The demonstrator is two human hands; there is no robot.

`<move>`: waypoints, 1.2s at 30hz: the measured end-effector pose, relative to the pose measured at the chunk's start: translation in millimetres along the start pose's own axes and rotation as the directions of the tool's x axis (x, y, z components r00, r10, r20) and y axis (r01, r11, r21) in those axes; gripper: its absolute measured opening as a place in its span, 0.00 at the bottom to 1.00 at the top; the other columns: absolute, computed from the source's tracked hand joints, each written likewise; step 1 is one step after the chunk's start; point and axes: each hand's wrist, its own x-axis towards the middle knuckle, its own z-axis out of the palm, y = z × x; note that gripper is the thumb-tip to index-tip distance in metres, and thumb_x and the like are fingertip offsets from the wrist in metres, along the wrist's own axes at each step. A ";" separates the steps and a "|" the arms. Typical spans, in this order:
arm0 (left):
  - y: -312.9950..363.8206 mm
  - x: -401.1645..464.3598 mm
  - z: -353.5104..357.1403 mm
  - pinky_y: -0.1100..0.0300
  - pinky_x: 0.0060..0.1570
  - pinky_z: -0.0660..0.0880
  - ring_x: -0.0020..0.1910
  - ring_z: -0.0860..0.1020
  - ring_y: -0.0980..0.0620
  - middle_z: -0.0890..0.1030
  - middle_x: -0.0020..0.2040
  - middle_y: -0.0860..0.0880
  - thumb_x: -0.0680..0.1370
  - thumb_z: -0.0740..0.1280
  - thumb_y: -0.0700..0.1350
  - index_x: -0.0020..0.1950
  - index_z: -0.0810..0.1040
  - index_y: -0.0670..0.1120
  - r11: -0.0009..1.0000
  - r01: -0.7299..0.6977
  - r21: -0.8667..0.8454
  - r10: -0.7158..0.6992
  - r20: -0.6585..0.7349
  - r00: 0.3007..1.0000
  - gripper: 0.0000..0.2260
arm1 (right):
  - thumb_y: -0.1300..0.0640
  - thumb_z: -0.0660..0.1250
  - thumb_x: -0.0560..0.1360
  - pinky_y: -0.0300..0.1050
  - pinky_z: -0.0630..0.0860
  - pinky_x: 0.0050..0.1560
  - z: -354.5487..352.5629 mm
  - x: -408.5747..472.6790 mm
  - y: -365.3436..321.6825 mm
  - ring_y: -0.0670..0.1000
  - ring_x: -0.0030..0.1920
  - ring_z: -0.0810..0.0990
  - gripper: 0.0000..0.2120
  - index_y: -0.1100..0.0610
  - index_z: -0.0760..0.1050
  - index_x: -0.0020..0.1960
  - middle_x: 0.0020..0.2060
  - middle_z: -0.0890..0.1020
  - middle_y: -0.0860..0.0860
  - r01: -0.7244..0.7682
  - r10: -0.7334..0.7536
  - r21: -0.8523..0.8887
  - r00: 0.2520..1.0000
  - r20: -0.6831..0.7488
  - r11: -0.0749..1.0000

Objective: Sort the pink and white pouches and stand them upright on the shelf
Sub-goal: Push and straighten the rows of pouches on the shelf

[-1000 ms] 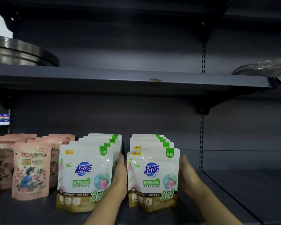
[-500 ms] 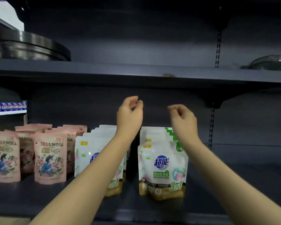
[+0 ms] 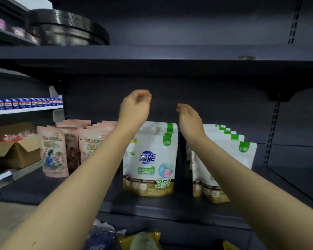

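Two rows of white pouches stand upright on the dark shelf (image 3: 65, 193): the left row (image 3: 149, 163) and the right row (image 3: 231, 152). Pink pouches (image 3: 53, 154) stand in rows further left. My left hand (image 3: 135, 107) is raised above the left white row, fingers loosely curled, holding nothing. My right hand (image 3: 189, 118) hangs in the air between the two white rows, fingers loosely curled and empty. My forearms cover parts of the pink and right white rows.
A cardboard box (image 3: 16, 152) sits on a lower shelf at the left. Black round trays (image 3: 67, 31) are stacked on the upper shelf. Blue cans (image 3: 23, 103) line a far left shelf. Mixed packets (image 3: 139, 239) lie below the shelf front. The shelf's right part is bare.
Both hands left the sides of the right white row and rose into the air above the pouches. My view shifted right and back, showing the floor-level packets.
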 end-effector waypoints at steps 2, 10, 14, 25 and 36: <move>-16.0 -5.2 -19.5 0.54 0.60 0.71 0.61 0.76 0.46 0.79 0.55 0.50 0.79 0.61 0.46 0.60 0.77 0.48 0.998 0.055 -0.015 -0.055 0.012 0.998 0.12 | 0.54 0.50 0.81 0.44 0.63 0.70 5.1 -6.7 2.4 0.51 0.68 0.69 0.19 0.56 0.69 0.69 0.67 0.72 0.51 -0.085 0.085 0.051 0.996 -0.011 0.995; -96.5 -18.0 -56.8 0.50 0.64 0.68 0.64 0.73 0.45 0.75 0.65 0.49 0.77 0.52 0.59 0.66 0.72 0.49 0.895 0.442 -0.064 -0.426 0.172 0.888 0.24 | 0.41 0.48 0.79 0.38 0.73 0.53 24.2 -49.9 27.1 0.47 0.55 0.80 0.24 0.54 0.74 0.60 0.59 0.79 0.52 -0.401 0.432 0.316 0.902 -0.030 0.860; -139.4 -26.1 -51.6 0.47 0.71 0.61 0.70 0.67 0.46 0.68 0.72 0.49 0.77 0.48 0.65 0.72 0.66 0.51 0.793 0.592 -0.143 -0.552 0.242 0.798 0.29 | 0.36 0.48 0.77 0.50 0.67 0.67 38.3 -62.8 48.6 0.51 0.59 0.76 0.25 0.49 0.74 0.60 0.57 0.79 0.49 -0.419 0.467 0.351 0.882 -0.058 0.837; -198.6 -31.3 -23.2 0.49 0.51 0.76 0.45 0.80 0.43 0.85 0.36 0.43 0.80 0.48 0.61 0.48 0.79 0.46 0.518 0.780 -0.350 -0.663 0.413 0.625 0.26 | 0.49 0.53 0.80 0.43 0.78 0.32 36.0 -59.7 111.5 0.50 0.35 0.79 0.22 0.63 0.75 0.61 0.38 0.80 0.53 -0.509 0.596 0.493 0.802 -0.025 0.706; -191.2 -34.8 -16.6 0.51 0.54 0.73 0.44 0.79 0.46 0.83 0.43 0.46 0.81 0.48 0.58 0.45 0.79 0.47 0.550 0.763 -0.339 -0.611 0.460 0.644 0.24 | 0.59 0.55 0.80 0.41 0.74 0.32 39.1 -57.4 127.3 0.47 0.25 0.80 0.17 0.60 0.75 0.37 0.24 0.81 0.54 -0.526 0.544 0.415 0.835 0.084 0.743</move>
